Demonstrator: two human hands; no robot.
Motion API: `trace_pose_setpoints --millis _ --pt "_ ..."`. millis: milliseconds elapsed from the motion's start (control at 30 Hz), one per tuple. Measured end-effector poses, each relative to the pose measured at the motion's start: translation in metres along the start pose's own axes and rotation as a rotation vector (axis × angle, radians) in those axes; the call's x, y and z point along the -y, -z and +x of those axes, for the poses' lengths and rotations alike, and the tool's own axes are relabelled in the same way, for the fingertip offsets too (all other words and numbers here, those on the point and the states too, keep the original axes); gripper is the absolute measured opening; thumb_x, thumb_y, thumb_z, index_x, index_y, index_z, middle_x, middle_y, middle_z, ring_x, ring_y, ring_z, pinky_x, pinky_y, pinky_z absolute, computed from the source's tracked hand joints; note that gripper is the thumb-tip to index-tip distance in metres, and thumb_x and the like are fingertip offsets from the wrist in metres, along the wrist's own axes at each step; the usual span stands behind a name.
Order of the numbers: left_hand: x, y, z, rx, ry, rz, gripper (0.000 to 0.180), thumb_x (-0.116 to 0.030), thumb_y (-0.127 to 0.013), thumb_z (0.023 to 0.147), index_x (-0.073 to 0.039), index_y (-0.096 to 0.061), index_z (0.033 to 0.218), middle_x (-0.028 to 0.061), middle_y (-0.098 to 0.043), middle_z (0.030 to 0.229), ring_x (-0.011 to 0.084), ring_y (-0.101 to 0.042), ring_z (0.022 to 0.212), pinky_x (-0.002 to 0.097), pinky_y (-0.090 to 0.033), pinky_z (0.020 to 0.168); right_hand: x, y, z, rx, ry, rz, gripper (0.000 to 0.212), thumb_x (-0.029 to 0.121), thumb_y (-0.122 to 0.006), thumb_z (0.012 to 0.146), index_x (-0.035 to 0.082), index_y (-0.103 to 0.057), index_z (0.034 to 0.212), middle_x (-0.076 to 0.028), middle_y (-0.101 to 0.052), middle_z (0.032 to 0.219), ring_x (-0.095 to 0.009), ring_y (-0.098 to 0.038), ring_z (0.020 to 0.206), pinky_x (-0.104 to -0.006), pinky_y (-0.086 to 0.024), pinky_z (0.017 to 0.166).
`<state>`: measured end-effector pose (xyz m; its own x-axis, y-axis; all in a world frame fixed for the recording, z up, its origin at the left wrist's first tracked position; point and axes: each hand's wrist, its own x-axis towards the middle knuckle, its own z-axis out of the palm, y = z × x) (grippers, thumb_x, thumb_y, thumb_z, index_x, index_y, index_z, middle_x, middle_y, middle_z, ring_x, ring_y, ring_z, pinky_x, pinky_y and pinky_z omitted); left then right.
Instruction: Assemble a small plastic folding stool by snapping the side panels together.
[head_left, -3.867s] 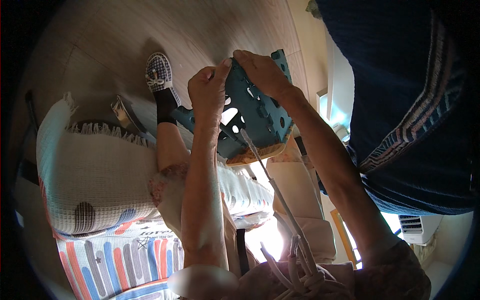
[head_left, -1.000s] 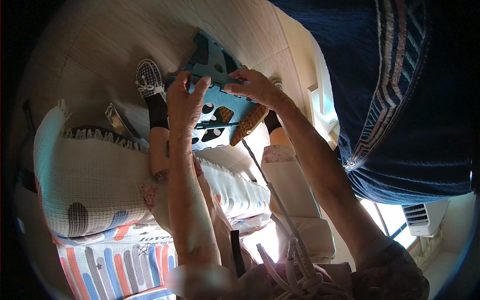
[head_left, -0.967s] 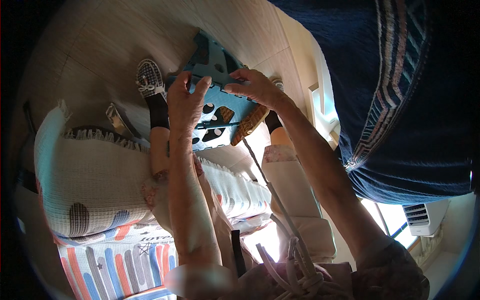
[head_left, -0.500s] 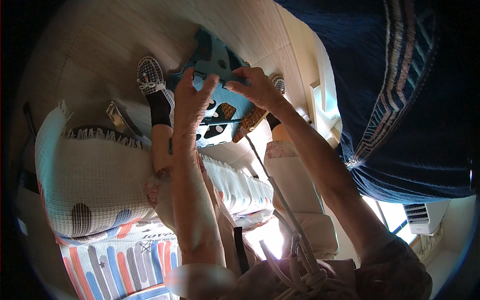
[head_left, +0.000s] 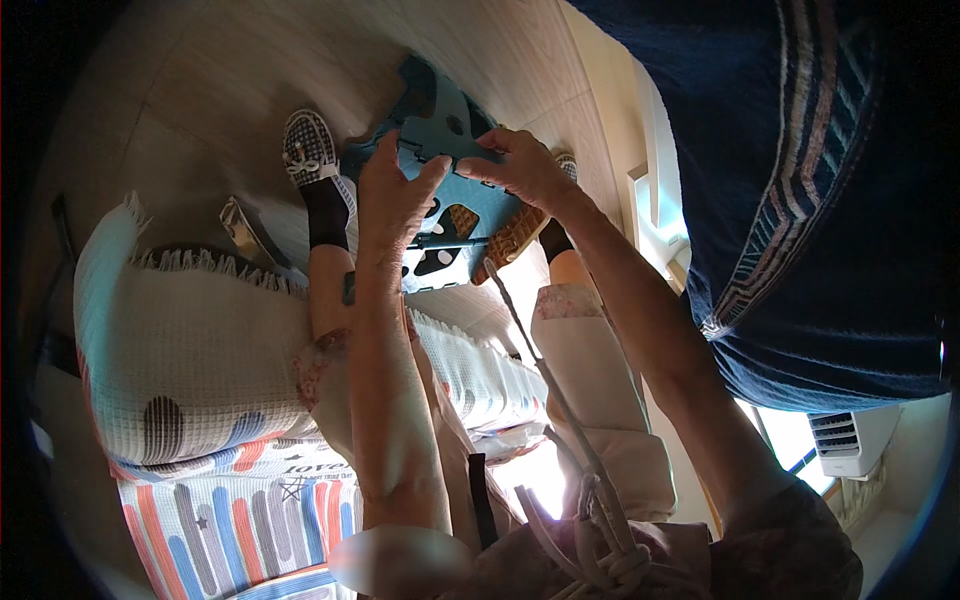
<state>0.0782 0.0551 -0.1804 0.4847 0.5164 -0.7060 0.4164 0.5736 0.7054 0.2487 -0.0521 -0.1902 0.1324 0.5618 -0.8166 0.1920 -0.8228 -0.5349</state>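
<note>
A teal plastic folding stool (head_left: 437, 128) with cut-out holes stands tilted between my feet, its panels partly folded at a hinge line. My left hand (head_left: 398, 195) holds its left side, thumb near the hinge and fingers reaching over the upper panel. On the right side my right hand (head_left: 528, 178) grips the same stool, thumb pointing inward. A dark rod crosses the opening below the hands. The fingertips' undersides are hidden behind the panel.
A brown woven piece (head_left: 515, 242) lies against the stool's lower right. Checked shoes (head_left: 308, 145) are on the wood floor. A fringed, patterned cover (head_left: 200, 370) drapes a seat at left; dark blue cloth (head_left: 800, 200) hangs at right. A pale cord (head_left: 560, 380) dangles in front of me.
The view has shifted slightly, so the hands and stool sit a little right and lower. Both hands keep their hold on the stool; its panels look about the same.
</note>
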Motion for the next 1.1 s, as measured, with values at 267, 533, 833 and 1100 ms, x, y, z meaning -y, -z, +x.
trace_pose_setpoints --millis 267,533,833,1100 --pt "-0.001 -0.008 -0.014 -0.311 -0.058 0.101 0.039 -0.016 -0.068 0.079 0.001 -0.054 0.112 0.0118 -0.062 0.101 0.0191 -0.060 0.085 0.0317 -0.049 0.076 0.002 -0.001 0.011 0.140 -0.144 0.047 0.085 0.069 -0.074 0.062 -0.004 -0.064 0.104 -0.013 -0.068 0.083 -0.020 -0.066 0.076 -0.0292 -0.051 0.065" --pt "-0.027 -0.070 -0.105 -0.674 0.146 -0.015 0.019 -0.015 -0.061 0.087 -0.003 -0.051 0.099 0.0103 -0.056 0.099 0.0148 -0.055 0.080 0.0316 -0.047 0.078 0.000 0.007 0.011 0.203 -0.227 0.099 0.065 0.059 -0.078 0.066 0.003 -0.067 0.098 -0.007 -0.067 0.084 -0.015 -0.063 0.083 -0.0302 -0.047 0.078" --pt "0.026 -0.092 -0.075 -0.345 0.434 -0.708 0.042 -0.019 -0.071 0.084 0.004 -0.052 0.113 0.0076 -0.055 0.103 0.0166 -0.053 0.096 0.0333 -0.043 0.091 -0.011 0.005 0.015 0.185 -0.160 0.024 0.080 0.066 -0.075 0.063 -0.003 -0.065 0.103 -0.013 -0.066 0.089 -0.020 -0.063 0.083 -0.0330 -0.050 0.073" --pt "0.032 -0.091 -0.058 -0.356 0.487 -1.000 0.050 -0.033 -0.081 0.076 -0.002 -0.054 0.104 0.0039 -0.052 0.093 0.0141 -0.051 0.088 0.0341 -0.044 0.082 0.004 -0.003 0.008 0.103 -0.147 0.066 0.096 0.075 -0.071 0.060 -0.007 -0.062 0.108 -0.022 -0.065 0.098 -0.028 -0.064 0.091 -0.0379 -0.052 0.078"
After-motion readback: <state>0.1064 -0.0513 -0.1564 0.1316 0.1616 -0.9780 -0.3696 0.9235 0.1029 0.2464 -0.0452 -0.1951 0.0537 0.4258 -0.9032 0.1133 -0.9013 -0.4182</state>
